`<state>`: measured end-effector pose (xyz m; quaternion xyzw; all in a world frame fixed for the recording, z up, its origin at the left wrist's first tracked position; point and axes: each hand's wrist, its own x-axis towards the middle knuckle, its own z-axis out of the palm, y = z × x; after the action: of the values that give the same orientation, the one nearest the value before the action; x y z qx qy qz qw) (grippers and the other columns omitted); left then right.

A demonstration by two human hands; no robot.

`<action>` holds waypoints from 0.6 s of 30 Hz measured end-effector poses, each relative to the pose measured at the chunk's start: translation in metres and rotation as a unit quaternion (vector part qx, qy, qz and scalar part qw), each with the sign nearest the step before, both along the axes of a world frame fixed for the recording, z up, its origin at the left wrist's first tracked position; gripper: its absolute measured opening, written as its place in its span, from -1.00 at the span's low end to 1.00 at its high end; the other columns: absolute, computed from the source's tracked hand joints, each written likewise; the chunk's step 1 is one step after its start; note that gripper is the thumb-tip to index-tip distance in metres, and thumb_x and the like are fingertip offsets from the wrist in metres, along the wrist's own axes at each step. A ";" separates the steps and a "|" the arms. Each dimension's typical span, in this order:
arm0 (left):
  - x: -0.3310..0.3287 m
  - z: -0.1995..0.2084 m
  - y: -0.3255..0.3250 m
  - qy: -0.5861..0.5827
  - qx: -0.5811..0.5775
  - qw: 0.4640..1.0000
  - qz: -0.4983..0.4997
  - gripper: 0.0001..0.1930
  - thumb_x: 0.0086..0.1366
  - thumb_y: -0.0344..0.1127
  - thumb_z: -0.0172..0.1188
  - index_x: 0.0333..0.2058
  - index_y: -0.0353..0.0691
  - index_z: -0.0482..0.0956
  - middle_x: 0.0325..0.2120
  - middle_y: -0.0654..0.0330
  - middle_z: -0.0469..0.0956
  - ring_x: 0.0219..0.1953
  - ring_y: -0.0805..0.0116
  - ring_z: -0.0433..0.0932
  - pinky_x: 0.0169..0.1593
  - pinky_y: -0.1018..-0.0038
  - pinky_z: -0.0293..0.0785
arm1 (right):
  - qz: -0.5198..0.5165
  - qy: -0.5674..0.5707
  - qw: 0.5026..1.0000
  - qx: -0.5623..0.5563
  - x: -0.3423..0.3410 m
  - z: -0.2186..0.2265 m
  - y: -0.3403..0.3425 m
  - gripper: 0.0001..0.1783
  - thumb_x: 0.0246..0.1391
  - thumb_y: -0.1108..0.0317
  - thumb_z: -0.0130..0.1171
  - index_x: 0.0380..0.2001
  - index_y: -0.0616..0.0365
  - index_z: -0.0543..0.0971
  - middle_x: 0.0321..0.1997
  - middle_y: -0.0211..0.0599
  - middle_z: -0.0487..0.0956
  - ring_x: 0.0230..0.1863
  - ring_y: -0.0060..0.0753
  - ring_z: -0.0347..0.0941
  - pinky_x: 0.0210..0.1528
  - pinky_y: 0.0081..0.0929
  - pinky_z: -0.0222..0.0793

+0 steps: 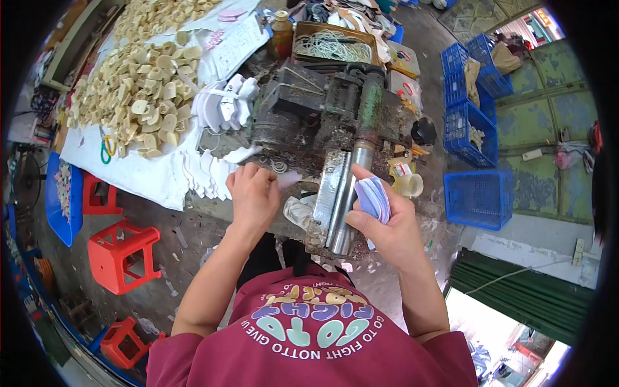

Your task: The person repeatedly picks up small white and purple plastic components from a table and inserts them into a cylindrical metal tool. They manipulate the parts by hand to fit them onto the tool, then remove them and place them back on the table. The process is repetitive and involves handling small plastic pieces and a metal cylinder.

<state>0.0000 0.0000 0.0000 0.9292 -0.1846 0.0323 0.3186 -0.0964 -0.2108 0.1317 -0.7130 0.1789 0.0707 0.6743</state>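
Observation:
My left hand [253, 197] is left of the machine's rollers, its fingers curled together. A thin pale cut piece [289, 179], smeared by motion, juts from its fingertips toward the machine. On the right, my right hand [390, 226] grips a small stack of white and lilac cut pieces [373, 198] between thumb and fingers, beside the shiny metal roller [351, 213]. The roller sticks out toward me from a grimy green machine [322, 106]. Beside it runs a worn metal bar [330, 190]. A row of white cut pieces [203, 173] lies fanned out left of my left hand.
Bundled white pieces [222, 106] stand left of the machine, near a heap of beige curved pieces [151, 97] and green-and-yellow scissors [106, 149]. An open box of string [335, 45] sits behind. Red stools [122, 255] stand on the left, blue crates [478, 200] on the right.

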 end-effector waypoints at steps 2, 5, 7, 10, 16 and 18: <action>0.017 -0.031 0.022 -0.010 0.075 0.997 0.006 -0.93 0.03 -0.42 0.25 -0.46 -0.15 0.56 -0.41 0.16 0.54 -0.22 0.14 0.49 -0.07 0.26 0.22 | -0.007 -0.014 1.000 -0.020 0.003 -0.003 0.001 -0.30 -0.04 0.43 0.30 0.22 0.18 0.35 -0.09 -0.48 0.51 -0.12 -0.70 0.37 -0.02 -0.65 0.30; 0.012 -0.056 0.054 0.020 -0.077 0.993 0.087 -0.94 0.05 -0.44 0.23 -0.45 -0.15 0.56 -0.49 0.19 0.53 -0.34 0.15 0.51 -0.17 0.22 0.26 | -0.050 -0.003 0.998 -0.031 -0.011 0.006 -0.007 -0.33 -0.05 0.45 0.31 0.19 0.23 0.38 -0.10 -0.48 0.52 -0.13 -0.70 0.38 -0.03 -0.66 0.31; 0.035 -0.039 0.069 -0.066 -0.086 0.985 0.132 -0.95 0.09 -0.46 0.20 -0.47 -0.15 0.53 -0.50 0.21 0.53 -0.36 0.16 0.51 -0.19 0.22 0.26 | -0.070 0.007 0.997 -0.020 -0.013 0.000 -0.009 -0.34 -0.06 0.45 0.33 0.18 0.23 0.40 -0.16 -0.55 0.50 -0.22 -0.75 0.35 -0.10 -0.69 0.31; 0.053 -0.027 0.078 -0.149 0.003 0.979 0.142 -0.93 0.07 -0.46 0.21 -0.46 -0.13 0.52 -0.45 0.22 0.51 -0.26 0.21 0.49 -0.10 0.21 0.22 | -0.064 -0.005 0.997 -0.033 -0.013 -0.001 -0.005 -0.34 -0.06 0.45 0.33 0.17 0.25 0.40 -0.18 -0.56 0.50 -0.25 -0.77 0.33 -0.15 -0.71 0.30; 0.017 -0.104 0.103 -0.075 0.179 0.980 -0.040 -0.89 0.06 -0.39 0.22 -0.38 -0.11 0.57 -0.31 0.21 0.46 -0.11 0.20 0.42 0.13 0.06 0.15 | -0.070 0.003 0.995 -0.075 -0.013 0.003 0.000 -0.33 -0.07 0.45 0.32 0.17 0.27 0.40 -0.29 -0.59 0.46 -0.32 -0.79 0.32 -0.23 -0.75 0.27; 0.000 -0.108 0.105 -0.043 0.162 0.984 -0.054 -0.86 0.06 -0.38 0.22 -0.35 -0.11 0.59 -0.28 0.21 0.46 -0.09 0.19 0.41 0.12 0.05 0.14 | -0.077 0.005 0.995 -0.064 -0.014 0.003 -0.005 -0.34 -0.06 0.45 0.32 0.17 0.27 0.40 -0.34 -0.60 0.46 -0.35 -0.80 0.30 -0.27 -0.76 0.26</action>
<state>-0.0005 0.1055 -0.1084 0.9550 -0.2507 0.0247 0.1564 -0.1103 -0.2153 0.1351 -0.7382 0.2405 0.0105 0.6302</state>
